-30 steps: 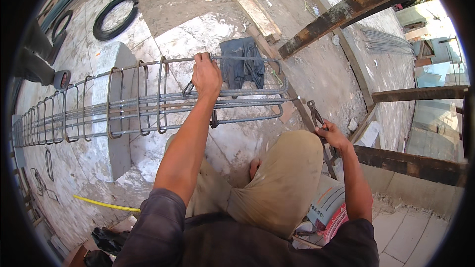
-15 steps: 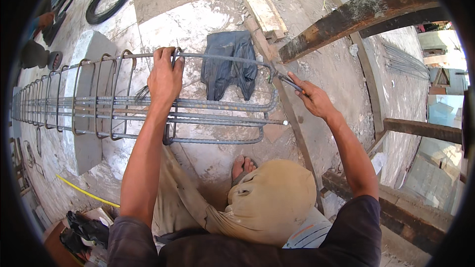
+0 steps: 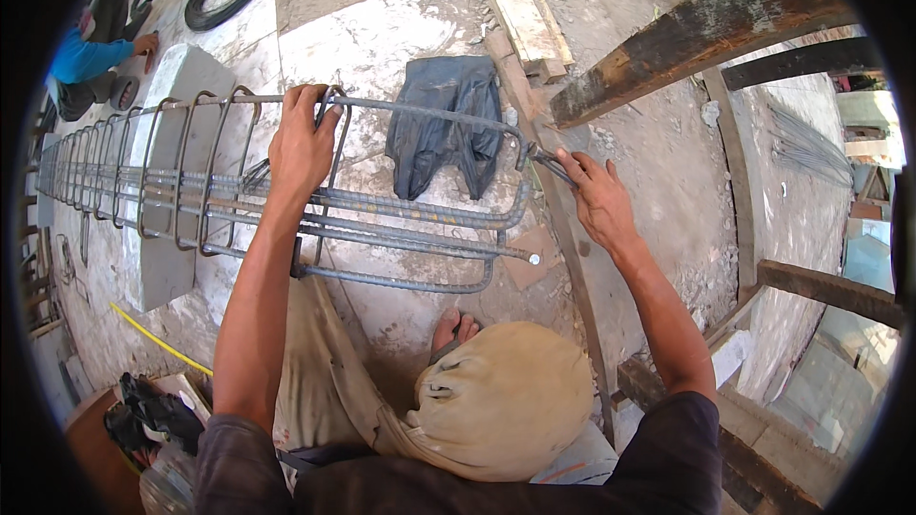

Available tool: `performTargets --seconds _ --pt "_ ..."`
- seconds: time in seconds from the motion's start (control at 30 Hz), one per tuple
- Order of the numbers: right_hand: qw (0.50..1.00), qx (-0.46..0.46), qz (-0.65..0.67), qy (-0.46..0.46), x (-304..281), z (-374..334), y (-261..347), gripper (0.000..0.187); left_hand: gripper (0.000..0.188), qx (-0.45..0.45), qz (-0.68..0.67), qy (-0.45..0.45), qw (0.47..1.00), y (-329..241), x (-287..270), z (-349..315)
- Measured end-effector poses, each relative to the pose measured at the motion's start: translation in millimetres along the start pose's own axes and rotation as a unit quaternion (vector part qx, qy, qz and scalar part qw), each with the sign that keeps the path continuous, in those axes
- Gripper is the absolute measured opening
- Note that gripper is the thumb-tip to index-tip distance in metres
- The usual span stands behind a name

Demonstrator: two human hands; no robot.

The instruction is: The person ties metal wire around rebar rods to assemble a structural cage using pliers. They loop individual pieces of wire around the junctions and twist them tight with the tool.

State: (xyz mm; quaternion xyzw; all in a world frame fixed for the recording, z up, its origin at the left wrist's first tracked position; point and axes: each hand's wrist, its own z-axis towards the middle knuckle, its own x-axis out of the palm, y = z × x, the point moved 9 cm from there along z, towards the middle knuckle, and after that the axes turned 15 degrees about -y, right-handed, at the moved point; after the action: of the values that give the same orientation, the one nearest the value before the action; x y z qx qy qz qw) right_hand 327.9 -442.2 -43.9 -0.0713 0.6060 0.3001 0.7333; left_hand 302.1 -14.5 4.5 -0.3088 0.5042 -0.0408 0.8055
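My left hand (image 3: pixel 301 148) is closed around the upper steel bar (image 3: pixel 417 110) of a long rebar cage, beside a stirrup. A pair of pincers (image 3: pixel 551 165) is in my right hand (image 3: pixel 605 205), with the jaws at the hooked right end of that bar. Whether the jaws grip it I cannot tell. Several thicker ribbed bars (image 3: pixel 417 211) run below, some bent up at their right ends. Along the cage to the left stand rectangular stirrups (image 3: pixel 200 181). A bunch of thin tie wires (image 3: pixel 255 175) sits just left of my left wrist.
A pale block (image 3: pixel 157 272) supports the cage. Behind the bars lies a black plastic bag (image 3: pixel 444 124). Timber beams (image 3: pixel 701 33) slant across the right side. Coiled black wire (image 3: pixel 197 14) lies far left, near a crouching person's blue sleeve (image 3: pixel 91 59).
The view has shifted slightly, and more of the crouching person shows at the far left. My left hand stays on the bar, and the pincers remain at its hooked end.
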Motion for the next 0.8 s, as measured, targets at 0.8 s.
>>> performTargets --seconds 0.8 --pt "0.998 0.022 0.010 -0.059 8 -15 10 0.076 0.035 -0.007 0.001 -0.001 1.000 6 3 0"
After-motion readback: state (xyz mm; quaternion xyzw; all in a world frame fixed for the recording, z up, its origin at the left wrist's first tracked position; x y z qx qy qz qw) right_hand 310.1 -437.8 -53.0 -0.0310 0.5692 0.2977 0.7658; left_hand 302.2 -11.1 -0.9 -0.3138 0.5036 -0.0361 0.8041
